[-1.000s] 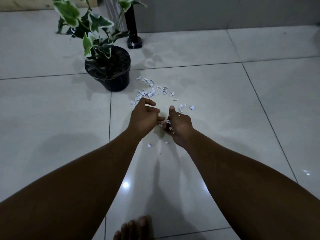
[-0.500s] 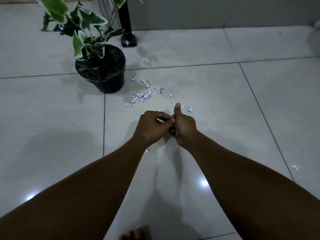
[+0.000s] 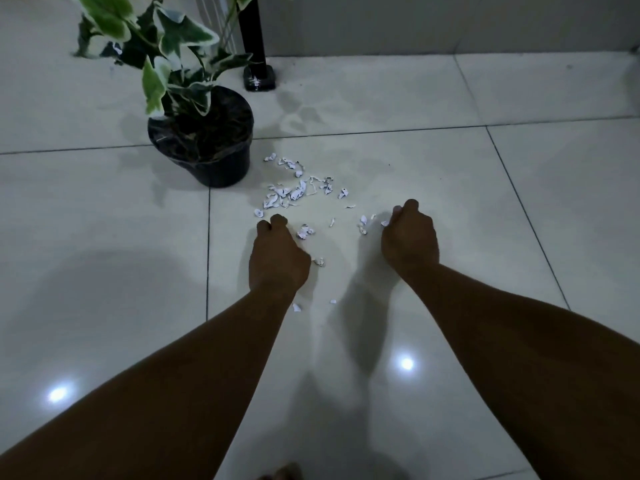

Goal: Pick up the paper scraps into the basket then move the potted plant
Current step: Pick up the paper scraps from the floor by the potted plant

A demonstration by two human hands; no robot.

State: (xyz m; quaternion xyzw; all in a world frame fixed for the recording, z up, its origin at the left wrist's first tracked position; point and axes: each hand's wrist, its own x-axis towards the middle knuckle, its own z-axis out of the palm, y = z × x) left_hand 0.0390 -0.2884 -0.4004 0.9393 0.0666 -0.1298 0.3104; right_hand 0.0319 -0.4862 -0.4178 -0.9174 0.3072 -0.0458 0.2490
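White paper scraps (image 3: pixel 298 192) lie scattered on the tiled floor, just right of the potted plant (image 3: pixel 204 143), a black pot with green-and-white leaves. A few loose scraps (image 3: pixel 305 232) lie between my hands. My left hand (image 3: pixel 277 251) is low over the floor with its fingers curled under; no scrap shows in it. Further right, my right hand (image 3: pixel 410 237) is curled into a fist with the thumb up, and a bit of white paper (image 3: pixel 384 223) shows at its fingertips. No basket is in view.
A black post with a square foot (image 3: pixel 259 77) stands behind the pot, near the grey wall (image 3: pixel 415 22). Two small scraps (image 3: pixel 296 307) lie by my left forearm. Toes show at the bottom edge (image 3: pixel 280 474). Glossy tiles (image 3: pixel 519 202) stretch out to the right.
My hands were pressed together half a second ago. They have now moved apart, the left toward the scraps near the pot and the right out to the right.
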